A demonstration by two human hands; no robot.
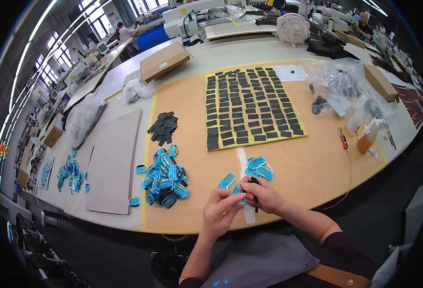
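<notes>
My right hand (264,194) is low in the middle of the frame, fingers curled, and it pinches a small black piece (254,181) with a thin dark tool or strip hanging below it; I cannot tell exactly which. My left hand (221,207) is just beside it, touching, with thumb and first fingers narrow on a blue oval tag (237,188) held between both hands. I judge that I am in the step of joining one black piece to one blue tag. The next move asks for careful alignment and a steady pinch, because both parts are small.

Both forearms come from the lower edge, wrists bent inward, hands above the near rim of the tan table (317,168). Just above the hands lies a small group of blue tags (258,166), and to the left a big pile of blue tags (164,178). Further up is a heap of black pieces (163,127) and a yellow sheet (208,77) covered with rows of black pieces.
</notes>
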